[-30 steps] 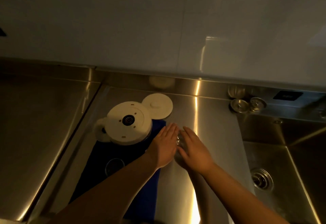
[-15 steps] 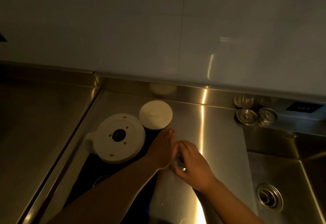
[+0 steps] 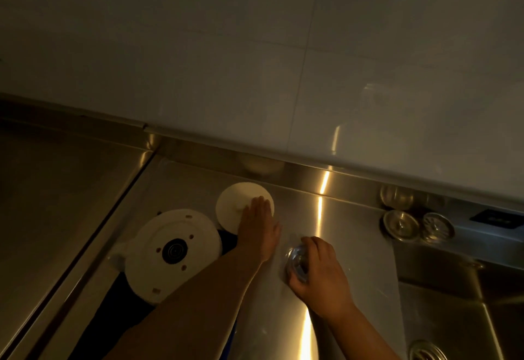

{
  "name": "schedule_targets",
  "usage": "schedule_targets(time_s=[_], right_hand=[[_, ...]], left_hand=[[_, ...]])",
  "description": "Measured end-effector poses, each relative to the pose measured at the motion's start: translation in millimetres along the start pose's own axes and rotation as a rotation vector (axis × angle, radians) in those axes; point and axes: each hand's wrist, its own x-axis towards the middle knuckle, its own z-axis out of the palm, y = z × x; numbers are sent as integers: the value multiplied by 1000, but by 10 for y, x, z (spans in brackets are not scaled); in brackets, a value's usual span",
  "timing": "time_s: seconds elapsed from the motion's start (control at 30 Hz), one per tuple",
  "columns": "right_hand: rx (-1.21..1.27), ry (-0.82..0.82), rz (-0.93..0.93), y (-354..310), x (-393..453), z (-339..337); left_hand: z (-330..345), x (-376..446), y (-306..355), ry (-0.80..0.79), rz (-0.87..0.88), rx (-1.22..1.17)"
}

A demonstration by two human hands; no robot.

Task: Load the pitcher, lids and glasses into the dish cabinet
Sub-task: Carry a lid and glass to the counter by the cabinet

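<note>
right grip: right hand (image 3: 319, 270) curled around a small clear glass (image 3: 295, 260); fingers wrap it from the right side, thumb near the lower rim. Grasping the glass.
glass: sits at or just above the stainless steel counter (image 3: 351, 234); cannot tell whether it touches. Lies just right of the left wrist.
left grip: left hand (image 3: 259, 225) flat, fingers straight and together, palm down, fingertips resting over the right edge of the small round white lid (image 3: 235, 206). Released, nothing clasped.
small lid: flat on the counter near the back upstand, just beyond and to the right of the pitcher.
pitcher: large white round pitcher (image 3: 173, 253) standing bottom-up, base disc with a dark centre ring facing the camera; a spout or handle lug sticks out at its left. Rests on a dark blue mat (image 3: 226, 242), left of the left forearm.
mat: lies on the counter under the pitcher, mostly hidden by the arm.
back right: two round metal sink strainers (image 3: 401, 225) side by side on the ledge, a clear glass object (image 3: 395, 196) just behind them; too dim to say more.
sink: steel sink basin (image 3: 459, 311) right of the counter, drain at the bottom edge of view.
wall: pale tiled wall (image 3: 255, 61) behind the counter.
</note>
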Motion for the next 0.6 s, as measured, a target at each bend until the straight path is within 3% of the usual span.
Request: schedule_targets(time_s=[0.17,0.43,0.6], right_hand=[[-8,-10,22,16,21,72],[-47,-49,3,55,39,78],[-88,-63,1,11,53,42]], left_hand=[[65,186,-74,-122,-242,78],[115,329,-104,-261,-273,158],[116,373,-113,-227,-260,132]])
